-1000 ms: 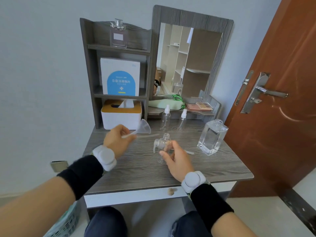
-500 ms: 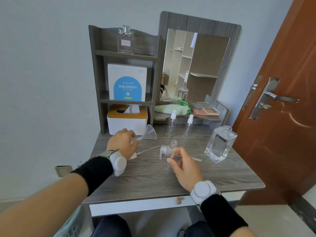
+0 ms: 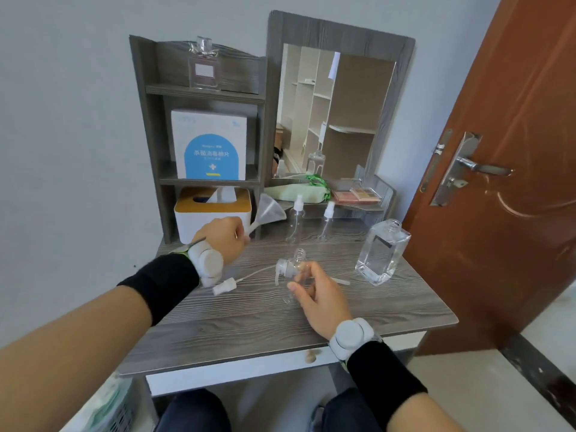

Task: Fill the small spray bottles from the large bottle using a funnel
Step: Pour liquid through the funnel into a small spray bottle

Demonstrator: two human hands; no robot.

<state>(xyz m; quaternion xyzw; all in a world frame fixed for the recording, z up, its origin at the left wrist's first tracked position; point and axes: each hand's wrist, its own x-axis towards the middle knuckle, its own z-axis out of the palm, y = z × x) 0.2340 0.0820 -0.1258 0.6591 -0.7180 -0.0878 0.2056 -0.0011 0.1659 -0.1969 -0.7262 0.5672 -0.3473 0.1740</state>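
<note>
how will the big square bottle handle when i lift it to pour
The big bottle looks like thick glass holding clear liquid, so probably heavy for its size. Its neck is uncapped, so an early tilt would likely spill. Flat sides suggest it won't roll, but may be slippery.

Saw a grey wood-grain dressing table [image 3: 249, 322] with a matching shelf unit [image 3: 149, 120] at back left. Found a square glass perfume bottle [image 3: 203, 71] on top, a white box with blue label [image 3: 208, 148] below, a white tan-lidded tissue box [image 3: 205, 221] underneath. Noted a grey-framed mirror [image 3: 336, 113], a pale green pouch [image 3: 293, 194] beside a pink makeup palette [image 3: 358, 194], a brown door [image 3: 514, 213] at right.
</note>
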